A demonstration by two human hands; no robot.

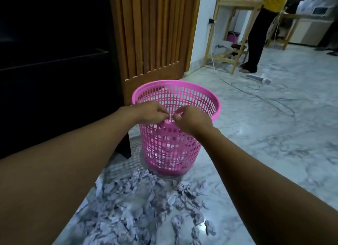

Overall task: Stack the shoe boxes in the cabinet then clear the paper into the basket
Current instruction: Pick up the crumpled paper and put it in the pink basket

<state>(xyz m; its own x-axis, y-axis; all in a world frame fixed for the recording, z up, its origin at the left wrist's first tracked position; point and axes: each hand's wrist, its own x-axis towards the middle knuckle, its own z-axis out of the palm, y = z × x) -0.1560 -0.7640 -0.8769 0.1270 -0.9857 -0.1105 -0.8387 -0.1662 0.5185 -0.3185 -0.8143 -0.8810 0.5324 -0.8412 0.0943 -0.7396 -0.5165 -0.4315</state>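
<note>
View: head camera, looking forward and down.
Left edge: a dark cabinet [54, 80] is seen beside a brown slatted wooden panel [155, 34]; the interior is too dark to be read.
Basket: a pink perforated plastic basket [201, 91] is stood upright on the grey marbled floor [265, 135], just in front of the panel's foot.
Paper: crumpled grey paper scraps [137, 204] are spread over the floor on the near side of the basket, between the two forearms; the nearest scraps lie at its base.
Open room: bare floor is found to the right of the basket; a thin cable [265, 96] is trailed across it further back.
Background: a standing person in dark trousers [256, 34] is noted beside a light wooden table frame [234, 30], well apart from the basket.
Left hand [150, 112]: held at the basket's near rim, fingers curled and tips drawn together.
Right hand [190, 119]: held just beside the left, fingers likewise curled.
Grasp: whether paper or the rim is pinched cannot be told.
</note>
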